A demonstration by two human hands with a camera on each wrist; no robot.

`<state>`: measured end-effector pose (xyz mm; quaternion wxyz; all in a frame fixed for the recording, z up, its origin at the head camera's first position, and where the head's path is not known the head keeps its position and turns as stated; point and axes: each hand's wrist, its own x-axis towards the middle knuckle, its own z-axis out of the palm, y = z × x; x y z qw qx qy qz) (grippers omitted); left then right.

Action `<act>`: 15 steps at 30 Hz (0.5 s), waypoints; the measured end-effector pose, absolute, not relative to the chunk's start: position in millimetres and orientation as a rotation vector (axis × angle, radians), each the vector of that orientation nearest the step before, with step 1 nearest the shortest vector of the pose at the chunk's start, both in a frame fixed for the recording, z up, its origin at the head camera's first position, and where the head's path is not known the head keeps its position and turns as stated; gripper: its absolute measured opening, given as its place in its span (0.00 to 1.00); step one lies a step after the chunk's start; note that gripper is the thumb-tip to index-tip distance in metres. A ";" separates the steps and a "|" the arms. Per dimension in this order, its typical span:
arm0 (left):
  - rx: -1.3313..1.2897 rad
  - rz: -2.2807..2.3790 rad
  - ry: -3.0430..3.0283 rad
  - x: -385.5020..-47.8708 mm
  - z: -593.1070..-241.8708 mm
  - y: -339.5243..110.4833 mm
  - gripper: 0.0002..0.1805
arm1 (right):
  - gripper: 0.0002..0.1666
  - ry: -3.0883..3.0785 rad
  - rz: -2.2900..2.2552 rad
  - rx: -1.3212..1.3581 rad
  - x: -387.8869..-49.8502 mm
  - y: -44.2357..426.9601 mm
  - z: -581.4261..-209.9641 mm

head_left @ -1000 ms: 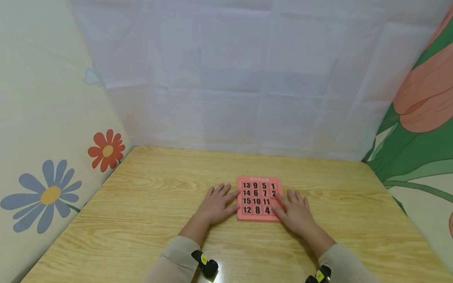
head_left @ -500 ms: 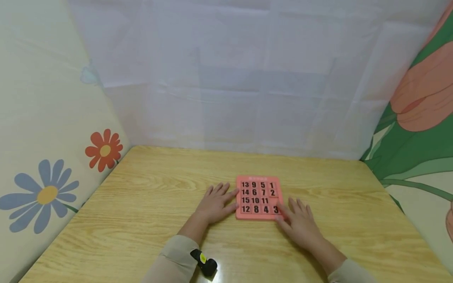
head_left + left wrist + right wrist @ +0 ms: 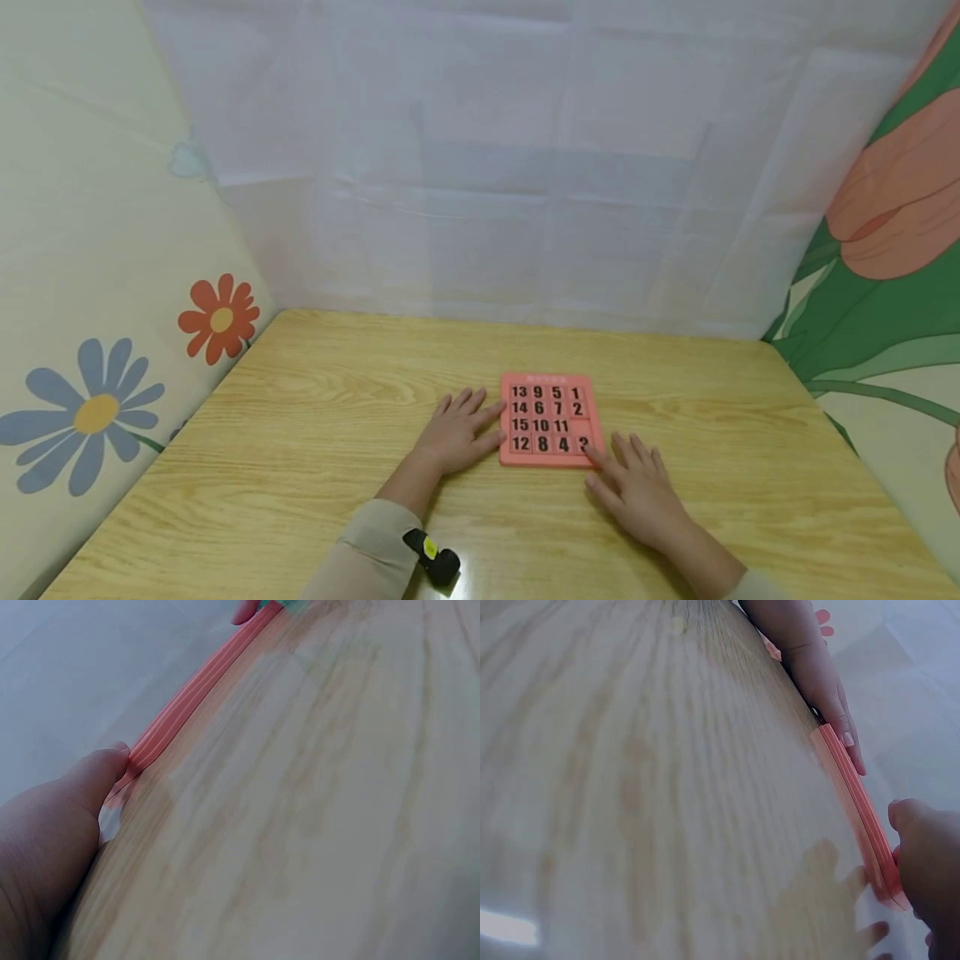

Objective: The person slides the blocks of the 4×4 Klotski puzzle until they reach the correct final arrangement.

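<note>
A pink sliding number puzzle (image 3: 551, 459) lies flat on the table. Its rows read 13 9 5 1, 14 6 7 2, 15 10 11 and a gap, then 12 8 4 3. My left hand (image 3: 453, 433) rests beside it, fingers spread, thumb and index finger touching the left edge. In the left wrist view the thumb (image 3: 97, 776) meets the puzzle's side (image 3: 176, 712). At the lower right corner is my right hand (image 3: 641, 492), fingers extended, the index fingertip at the 3 tile (image 3: 582, 443). Its thumb stays outside the frame.
The wood-grain table (image 3: 337, 383) runs back to a white sheet (image 3: 487, 208). Flower-printed panels (image 3: 97, 417) stand at both sides. A black wrist camera (image 3: 438, 562) is strapped at the left sleeve (image 3: 367, 550).
The 3 tile, covered by my right hand a second ago, is now in view at the bottom right. My right hand has drawn back toward me and right; my left hand holds still.
</note>
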<state>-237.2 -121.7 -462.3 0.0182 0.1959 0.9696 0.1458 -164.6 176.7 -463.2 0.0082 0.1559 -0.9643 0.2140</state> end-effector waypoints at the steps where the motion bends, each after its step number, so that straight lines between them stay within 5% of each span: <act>1: 0.608 0.453 3.013 -237.1 -462.2 -121.7 0.33 | 0.32 -3.012 0.670 0.487 -164.9 176.7 -463.8; 15: 0.621 0.430 3.018 -237.8 -463.9 -122.7 0.33 | 0.33 -3.053 0.679 0.451 -176.1 173.6 -463.0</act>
